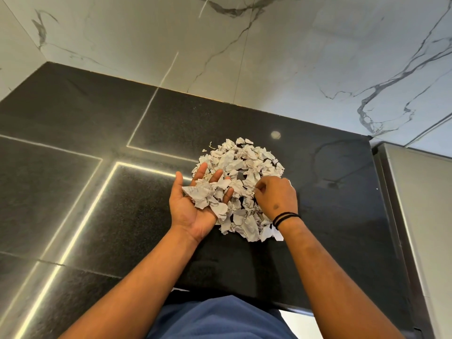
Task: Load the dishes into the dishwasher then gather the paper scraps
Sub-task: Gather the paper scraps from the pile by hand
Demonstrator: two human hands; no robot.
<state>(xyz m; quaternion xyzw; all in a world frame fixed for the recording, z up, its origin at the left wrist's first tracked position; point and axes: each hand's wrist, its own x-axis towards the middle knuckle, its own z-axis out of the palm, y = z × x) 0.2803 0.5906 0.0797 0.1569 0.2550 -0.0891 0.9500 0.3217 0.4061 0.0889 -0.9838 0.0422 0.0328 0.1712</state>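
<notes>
A heap of torn white paper scraps (247, 165) with black print lies on the black stone counter (318, 216). My left hand (193, 206) is palm up at the heap's left edge, fingers straight, with several scraps lying on its palm and fingers. My right hand (276, 196) hangs over the heap's right side, back of the hand up, its fingers curled down and pinching scraps. A black band sits on my right wrist. No dishes or dishwasher are in view.
White marble wall tiles (244, 57) rise behind the counter. A grey metal appliance (415, 192) stands against the counter's right end. Bright strip reflections cross the dark surface at the left (73, 192). The counter's front edge runs near my body.
</notes>
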